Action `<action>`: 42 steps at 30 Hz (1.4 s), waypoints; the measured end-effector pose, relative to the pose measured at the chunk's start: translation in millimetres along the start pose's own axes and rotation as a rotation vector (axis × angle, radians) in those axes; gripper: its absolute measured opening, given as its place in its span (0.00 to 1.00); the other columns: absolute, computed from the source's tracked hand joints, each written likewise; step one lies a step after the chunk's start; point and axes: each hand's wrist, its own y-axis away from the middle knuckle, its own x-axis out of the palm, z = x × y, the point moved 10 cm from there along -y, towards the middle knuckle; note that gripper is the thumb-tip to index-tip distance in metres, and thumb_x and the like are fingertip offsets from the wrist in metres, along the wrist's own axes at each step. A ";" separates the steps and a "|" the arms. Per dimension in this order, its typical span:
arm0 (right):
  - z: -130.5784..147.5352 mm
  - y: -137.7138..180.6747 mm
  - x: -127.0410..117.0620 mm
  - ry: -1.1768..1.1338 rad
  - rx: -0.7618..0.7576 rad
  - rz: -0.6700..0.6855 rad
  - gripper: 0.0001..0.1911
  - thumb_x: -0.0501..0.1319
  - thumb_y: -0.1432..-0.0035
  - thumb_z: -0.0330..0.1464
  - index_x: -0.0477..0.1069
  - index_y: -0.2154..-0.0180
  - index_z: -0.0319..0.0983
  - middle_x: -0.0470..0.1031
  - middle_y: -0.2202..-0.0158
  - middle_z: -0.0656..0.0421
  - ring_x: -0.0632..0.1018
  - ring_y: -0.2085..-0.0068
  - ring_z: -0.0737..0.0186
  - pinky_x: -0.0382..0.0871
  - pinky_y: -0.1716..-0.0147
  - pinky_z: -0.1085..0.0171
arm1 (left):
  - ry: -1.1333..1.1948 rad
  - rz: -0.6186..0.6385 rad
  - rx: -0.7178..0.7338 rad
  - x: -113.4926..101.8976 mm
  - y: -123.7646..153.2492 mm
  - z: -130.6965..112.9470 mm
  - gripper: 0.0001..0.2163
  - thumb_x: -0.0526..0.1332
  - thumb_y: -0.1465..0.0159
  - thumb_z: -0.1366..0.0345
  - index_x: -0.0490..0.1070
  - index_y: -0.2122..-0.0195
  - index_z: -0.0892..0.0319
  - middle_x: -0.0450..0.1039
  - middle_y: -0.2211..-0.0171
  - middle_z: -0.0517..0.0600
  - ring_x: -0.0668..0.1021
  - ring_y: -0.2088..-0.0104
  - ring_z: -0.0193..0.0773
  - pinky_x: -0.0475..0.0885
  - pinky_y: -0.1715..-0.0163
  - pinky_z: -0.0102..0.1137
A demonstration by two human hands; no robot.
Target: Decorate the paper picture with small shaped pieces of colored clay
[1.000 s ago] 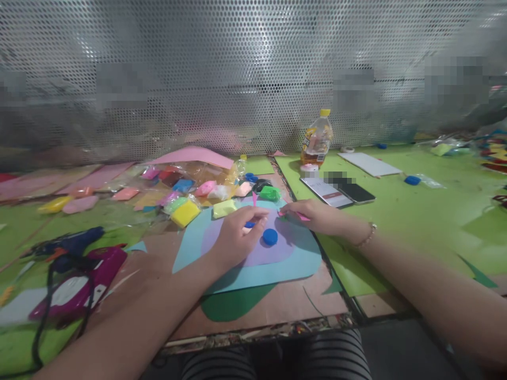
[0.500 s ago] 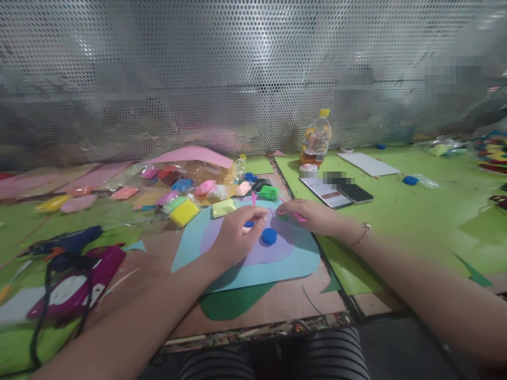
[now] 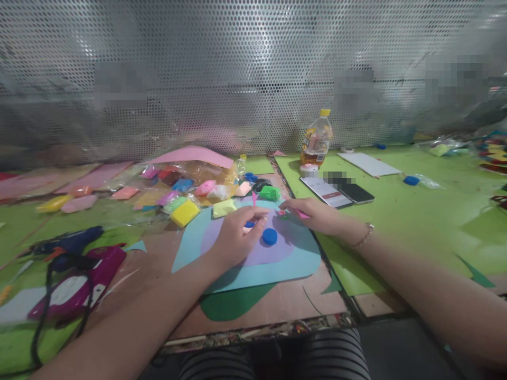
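My left hand point(image 3: 236, 234) rests on a stack of paper shapes, with its fingers curled round a small blue piece. The stack is a lilac sheet point(image 3: 273, 250) on a light blue sheet point(image 3: 301, 264) on a dark green sheet point(image 3: 233, 303). A blue bottle cap point(image 3: 270, 236) lies on the lilac sheet just right of that hand. My right hand point(image 3: 312, 214) pinches a thin pink strip point(image 3: 301, 214) at the stack's far edge. A bracelet point(image 3: 366, 235) circles my right wrist.
Packets of coloured clay point(image 3: 185, 212) lie behind the paper. A blue glue gun point(image 3: 69, 244) and a magenta tool point(image 3: 75, 287) with a black cord sit at the left. A bottle point(image 3: 316, 138), a phone point(image 3: 355, 193) and papers stand at the right before a perforated metal screen point(image 3: 253, 74).
Almost nothing has moved. My right hand has shifted slightly with the pink strip; my left hand stays in place.
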 end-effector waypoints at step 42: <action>-71.1 1.5 12.9 -1.040 0.581 -0.453 0.17 0.60 0.48 0.44 0.63 0.75 0.38 0.66 0.80 0.63 0.68 0.79 0.71 0.62 0.79 0.70 | -0.279 0.170 0.512 27.5 19.4 -48.4 0.08 0.54 0.38 0.71 0.71 0.62 0.63 0.74 0.66 0.51 0.72 0.63 0.36 0.69 0.59 0.35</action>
